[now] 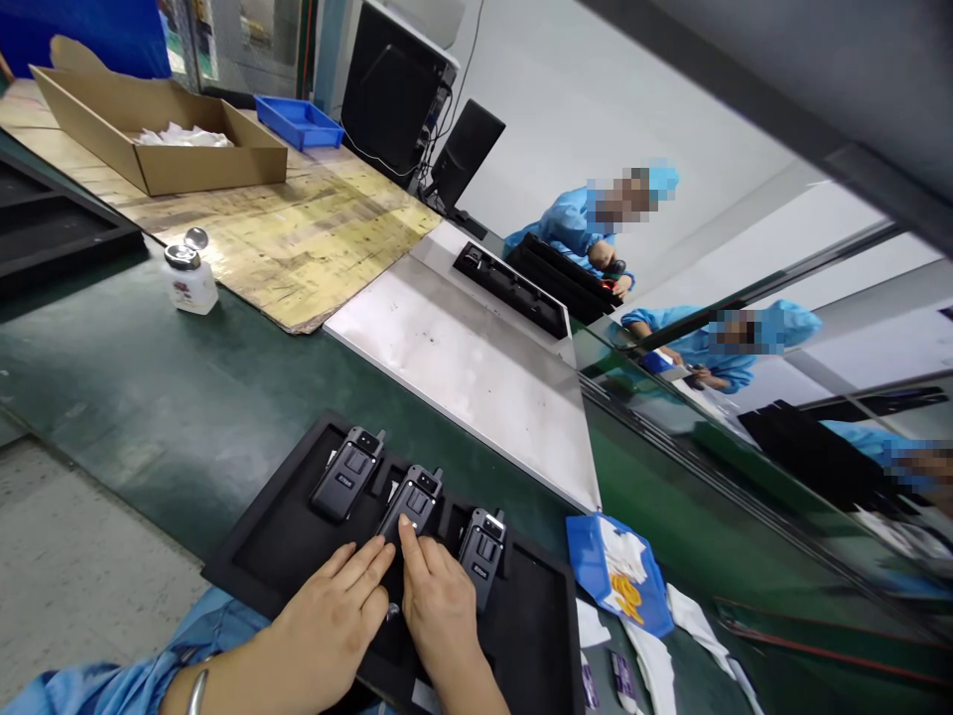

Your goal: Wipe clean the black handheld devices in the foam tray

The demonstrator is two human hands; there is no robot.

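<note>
Three dark handheld radios with stubby antennas lie back side up in a black foam tray [260, 576]: a left radio [347, 475], a middle radio [417, 500] and a right radio [483, 556]. The left and right ones show a white "Rlton" label. My left hand [328, 621] rests its outstretched fingertips on the lower left of the middle radio. On the same radio, my right hand [441, 606] lays its extended index finger, the other fingers loosely bent beside it. Both hands are open, and they cover the lower part of that radio.
Right of the tray stands a blue bin [655, 596] with white and yellow pieces. A white pump bottle [192, 278] is at the left, before a cardboard box [186, 149] and a blue tray [300, 122]. Co-workers in blue sit beyond the glass partition [670, 427].
</note>
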